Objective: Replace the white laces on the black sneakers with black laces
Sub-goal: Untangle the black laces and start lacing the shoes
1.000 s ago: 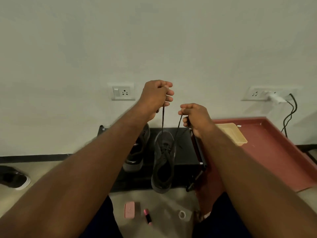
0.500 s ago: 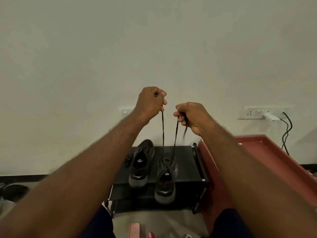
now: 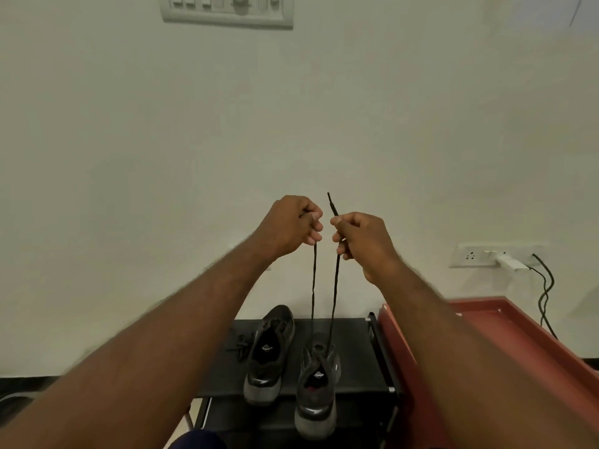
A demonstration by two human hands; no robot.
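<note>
Black lace (image 3: 335, 286) is already in the nearer sneaker (image 3: 316, 393), so you're partway there.

Head view, the only one: both strands rise taut out of that shoe, near 6 o'clock in the picture, up to your fists just below centre. Your left hand (image 3: 288, 225) has its grip pinched round one strand. Your right hand (image 3: 363, 238) is clamped on the other, with the tip poking out the top of the fist. How many eyelets are filled I can't tell, it's too dark down there.

The second sneaker (image 3: 269, 354), at about 10 o'clock from the first, looks unlaced. A dark bundle (image 3: 241, 345), probably its lace, lies just beside it at 9 o'clock. No white laces in sight. So I'd say: finish this shoe, then do the other from scratch.

Room-wise, you've got loads of open air above and ahead, up to the wall (image 3: 291, 124). Watch the shoe rack (image 3: 356, 351) though. The nearer sneaker's heel seems to hang over its front edge, so a hard tug could tip it off. The red tray (image 3: 502, 335) sits tight against the rack at 3 o'clock.
</note>
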